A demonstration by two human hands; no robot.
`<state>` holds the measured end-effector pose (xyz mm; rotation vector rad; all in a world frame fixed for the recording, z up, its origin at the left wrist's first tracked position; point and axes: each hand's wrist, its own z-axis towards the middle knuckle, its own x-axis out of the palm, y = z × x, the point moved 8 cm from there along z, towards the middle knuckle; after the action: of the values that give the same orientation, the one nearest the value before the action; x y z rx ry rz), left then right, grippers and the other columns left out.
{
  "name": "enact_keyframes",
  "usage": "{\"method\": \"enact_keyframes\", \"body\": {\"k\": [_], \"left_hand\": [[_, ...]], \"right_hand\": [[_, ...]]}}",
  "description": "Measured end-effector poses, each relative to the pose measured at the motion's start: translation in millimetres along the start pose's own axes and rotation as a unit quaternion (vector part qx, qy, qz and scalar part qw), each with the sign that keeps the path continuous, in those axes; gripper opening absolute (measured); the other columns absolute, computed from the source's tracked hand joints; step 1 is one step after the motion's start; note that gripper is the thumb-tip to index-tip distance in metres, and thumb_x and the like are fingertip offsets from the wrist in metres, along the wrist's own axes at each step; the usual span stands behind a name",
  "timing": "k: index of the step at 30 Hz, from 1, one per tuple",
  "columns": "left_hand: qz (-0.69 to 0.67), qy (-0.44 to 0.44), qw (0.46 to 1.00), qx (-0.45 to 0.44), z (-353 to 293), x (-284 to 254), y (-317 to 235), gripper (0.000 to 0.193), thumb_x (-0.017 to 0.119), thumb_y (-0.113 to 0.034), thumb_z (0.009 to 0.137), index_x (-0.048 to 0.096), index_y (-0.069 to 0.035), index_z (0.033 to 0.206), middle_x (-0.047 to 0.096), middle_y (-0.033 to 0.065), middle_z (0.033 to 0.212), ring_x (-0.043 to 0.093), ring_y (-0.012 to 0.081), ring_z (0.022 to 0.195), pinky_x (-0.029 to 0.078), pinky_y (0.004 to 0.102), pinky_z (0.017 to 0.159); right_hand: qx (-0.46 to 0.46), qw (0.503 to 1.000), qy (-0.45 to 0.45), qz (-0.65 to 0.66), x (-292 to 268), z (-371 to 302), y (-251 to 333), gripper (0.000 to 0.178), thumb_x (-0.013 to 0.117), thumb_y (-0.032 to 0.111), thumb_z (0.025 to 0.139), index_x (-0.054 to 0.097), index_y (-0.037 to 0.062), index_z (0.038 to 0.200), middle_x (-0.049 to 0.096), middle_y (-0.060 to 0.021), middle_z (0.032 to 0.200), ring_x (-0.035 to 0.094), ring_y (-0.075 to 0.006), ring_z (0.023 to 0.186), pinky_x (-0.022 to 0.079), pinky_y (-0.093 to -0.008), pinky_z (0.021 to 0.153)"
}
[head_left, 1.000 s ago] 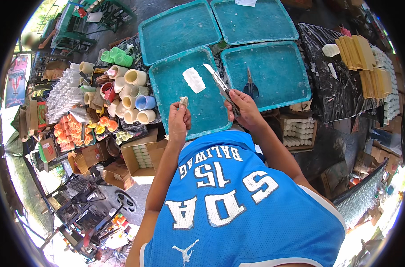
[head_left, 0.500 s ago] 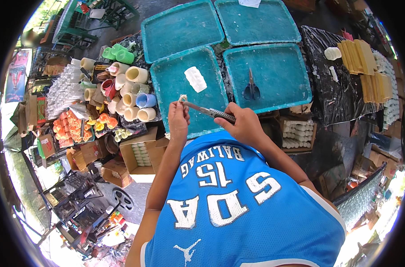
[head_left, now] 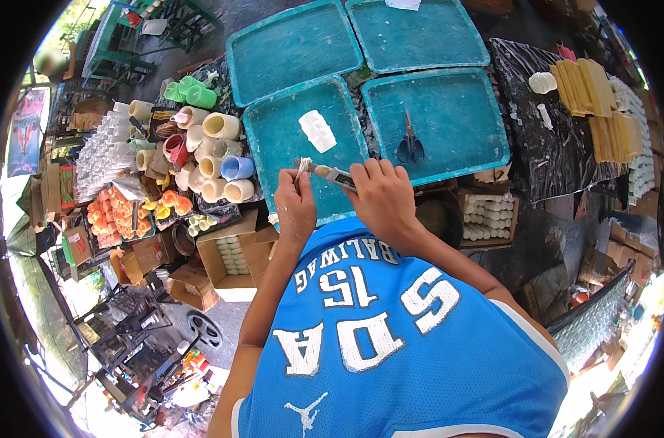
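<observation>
In my left hand [head_left: 296, 201], fingers pinched, is a small off-white piece [head_left: 304, 166] that looks like a bundle of string; its exact kind is hard to make out. A utility knife [head_left: 337, 177] is gripped in my right hand [head_left: 382, 193], its blade pointing left and meeting the piece at my left fingertips. Both hands are over the near edge of a teal tray [head_left: 270, 124]. A white ridged block [head_left: 317, 131] lies in that tray, beyond my hands. Dark-handled scissors [head_left: 410, 146] lie in the teal tray [head_left: 463, 128] to the right.
Two more teal trays [head_left: 292, 51] adjoin at the far side. Plastic cups [head_left: 221, 125], orange pieces [head_left: 113, 212] and white pieces crowd the left. Cardboard boxes [head_left: 233, 252] stand below. On the right, black sheeting [head_left: 529, 157] carries stacked yellow strips [head_left: 584, 87].
My right hand has turned so its back faces up and shifted left, bringing the knife blade across the off-white piece. My left hand stays nearly in place, still pinching it.
</observation>
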<state>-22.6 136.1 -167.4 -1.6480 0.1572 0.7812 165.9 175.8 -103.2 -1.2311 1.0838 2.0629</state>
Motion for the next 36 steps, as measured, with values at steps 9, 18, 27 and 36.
{"method": "enact_keyframes", "body": {"k": [9,18,27,36], "left_hand": [[-0.017,0.032,0.999,-0.006,-6.0,7.6,-0.9,0.028,0.057,-0.024,0.111,0.066,0.001,0.102,0.054,0.0061,0.067,0.047,0.0121,0.060,0.038,0.0365,0.054],[-0.045,0.065,0.996,-0.050,-3.6,13.8,7.4,0.036,0.051,-0.031,0.114,0.071,-0.001,0.111,0.055,0.0060,0.068,0.046,0.0118,0.061,0.038,0.0358,0.056],[-0.034,0.036,0.998,-0.047,-0.5,2.2,-5.6,0.033,0.053,-0.027,0.112,0.073,-0.002,0.106,0.054,0.0045,0.064,0.045,0.0115,0.059,0.036,0.0358,0.054],[-0.073,0.023,0.996,-0.050,5.3,-2.4,4.1,0.032,0.056,-0.028,0.112,0.074,-0.001,0.109,0.047,0.0011,0.067,0.039,0.0077,0.063,0.034,0.0326,0.055]], "right_hand": [[0.070,0.984,0.130,0.099,51.7,9.5,-15.0,0.030,0.077,0.027,0.087,0.060,0.0049,0.098,0.069,-0.0145,0.090,0.070,-0.0354,0.080,0.050,-0.0471,0.068],[0.112,0.971,0.157,0.140,62.2,11.6,-16.6,0.042,0.076,0.042,0.092,0.060,0.0039,0.097,0.070,-0.0170,0.084,0.071,-0.0381,0.069,0.053,-0.0496,0.057],[0.136,0.976,0.136,0.101,50.4,9.8,-35.7,0.071,0.075,0.073,0.083,0.060,0.0035,0.079,0.069,-0.0154,0.070,0.072,-0.0349,0.065,0.054,-0.0451,0.057],[0.120,0.929,0.189,0.295,53.2,13.0,-39.1,0.048,0.074,0.049,0.098,0.069,0.0022,0.093,0.070,-0.0133,0.071,0.069,-0.0275,0.065,0.051,-0.0419,0.061]]}}
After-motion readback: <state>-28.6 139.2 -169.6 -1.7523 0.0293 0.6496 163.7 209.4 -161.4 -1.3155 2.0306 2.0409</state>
